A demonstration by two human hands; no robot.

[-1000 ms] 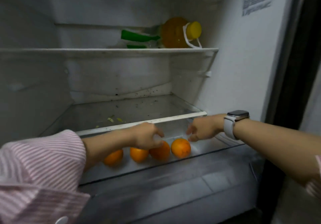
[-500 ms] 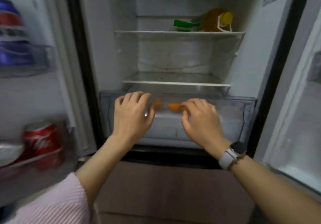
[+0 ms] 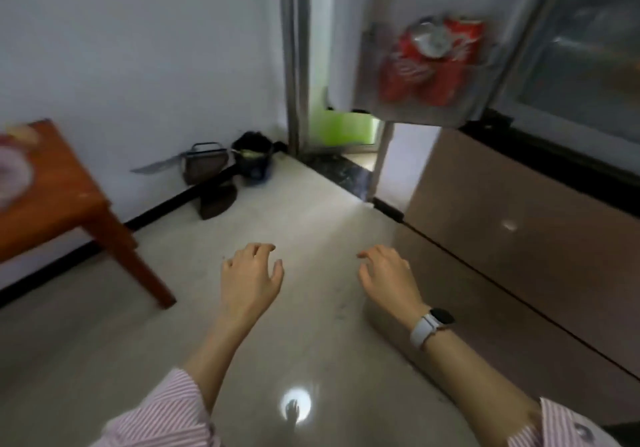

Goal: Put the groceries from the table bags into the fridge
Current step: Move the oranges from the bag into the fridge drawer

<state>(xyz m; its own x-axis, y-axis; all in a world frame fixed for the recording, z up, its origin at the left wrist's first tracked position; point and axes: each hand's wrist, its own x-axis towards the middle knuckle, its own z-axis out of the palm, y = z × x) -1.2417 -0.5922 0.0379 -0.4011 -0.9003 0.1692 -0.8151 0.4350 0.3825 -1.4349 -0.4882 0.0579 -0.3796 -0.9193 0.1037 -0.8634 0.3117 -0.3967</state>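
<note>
My left hand (image 3: pixel 251 280) and my right hand (image 3: pixel 389 278) hang empty over the pale floor, fingers apart and slightly curled. The right wrist wears a watch with a white band. The fridge (image 3: pixel 519 204) stands at the right, its brown lower drawers shut. Its open door (image 3: pixel 426 65) at the upper middle holds red cola cans (image 3: pixel 433 62) in a shelf. A corner of the orange-brown table (image 3: pixel 59 197) shows at the left edge, with a blurred bag (image 3: pixel 12 172) on it. The oranges are out of view.
Against the white wall stand a dustpan (image 3: pixel 206 164), a dark bin (image 3: pixel 252 157) and a flat dark object on the floor. Behind the fridge door a doorway opens with something green in it. Open floor lies between the table and the fridge.
The view has swung left and down, away from the fridge interior to the floor. Both hands have come off the crisper drawer and now hang empty.
</note>
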